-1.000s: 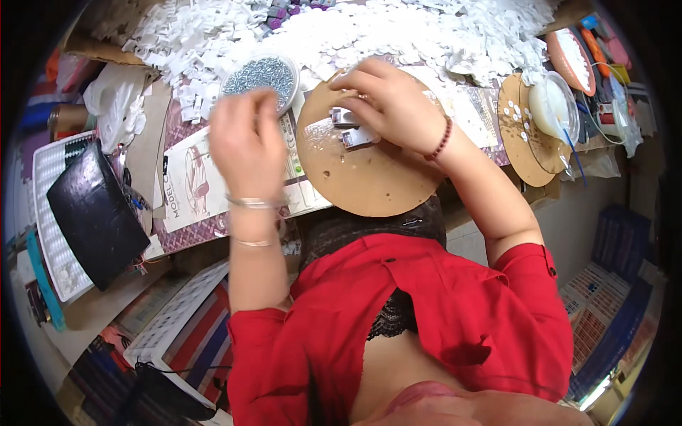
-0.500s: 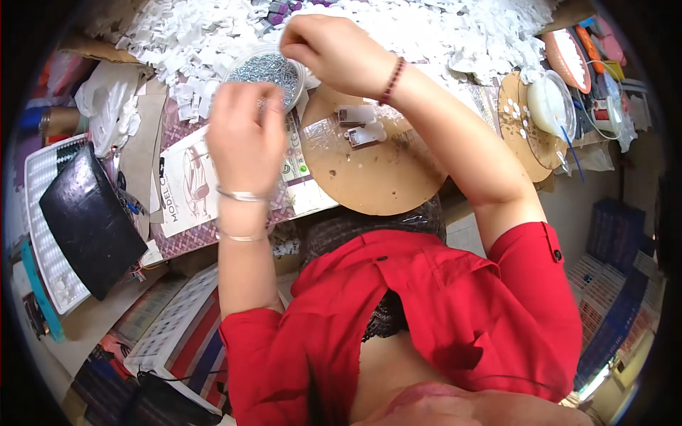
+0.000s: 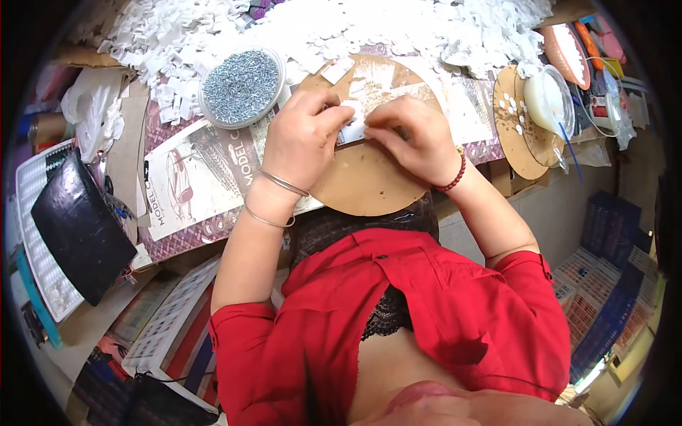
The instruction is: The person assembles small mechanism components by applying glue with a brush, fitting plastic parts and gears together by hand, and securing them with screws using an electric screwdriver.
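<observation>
A round brown board lies at the table's near edge, under both my hands. My left hand is closed, its thumb and fingertips at a small white plastic piece on the board. On the other side of that piece, my right hand is pinched, thumb against forefinger. Whatever sits in its fingertips is too small to make out. More flat white pieces lie on the far part of the board. To the left of my left hand stands a round clear tub filled with small shiny metal bits, perhaps screws or pins.
A large heap of white plastic pieces covers the back of the table. At the right, brown discs carry white dots and a tub of pale paste. A printed sheet lies left; a black panel leans beyond it.
Both hands have come away from the tub of metal bits to the middle of the round board. The tub now shows uncovered, slightly farther left.
</observation>
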Available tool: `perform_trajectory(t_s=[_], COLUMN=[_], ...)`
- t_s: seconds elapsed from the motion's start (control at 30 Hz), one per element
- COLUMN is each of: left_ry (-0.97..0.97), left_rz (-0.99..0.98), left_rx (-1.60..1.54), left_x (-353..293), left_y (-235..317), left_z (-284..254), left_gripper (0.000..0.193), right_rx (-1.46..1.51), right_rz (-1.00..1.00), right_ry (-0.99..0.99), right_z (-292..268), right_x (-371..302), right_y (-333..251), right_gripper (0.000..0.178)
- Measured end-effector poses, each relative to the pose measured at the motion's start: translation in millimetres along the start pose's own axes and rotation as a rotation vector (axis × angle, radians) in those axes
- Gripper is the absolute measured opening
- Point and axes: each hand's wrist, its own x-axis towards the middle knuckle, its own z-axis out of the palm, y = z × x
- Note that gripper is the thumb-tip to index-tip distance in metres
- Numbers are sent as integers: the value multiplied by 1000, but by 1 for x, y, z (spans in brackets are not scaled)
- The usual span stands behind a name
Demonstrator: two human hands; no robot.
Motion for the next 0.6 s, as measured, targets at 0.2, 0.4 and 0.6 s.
perform_trajectory(t_s=[0.2, 0.4, 0.6], left_ry=[-29, 23, -41], left_rz=[-137, -245, -168], left_rx=[-166, -207, -121], left_x=[2, -13, -12], left_y=[3, 8, 24], left_z=[-1, -12, -12], left_gripper=[15, 21, 68], right_rx=[34, 73, -33], right_rz=[-148, -87, -355], right_ry=[-20, -40, 468], right_z=[12, 14, -87], right_x=[-8, -4, 95], right_y=[5, 6, 14], right_gripper=[21, 24, 26])
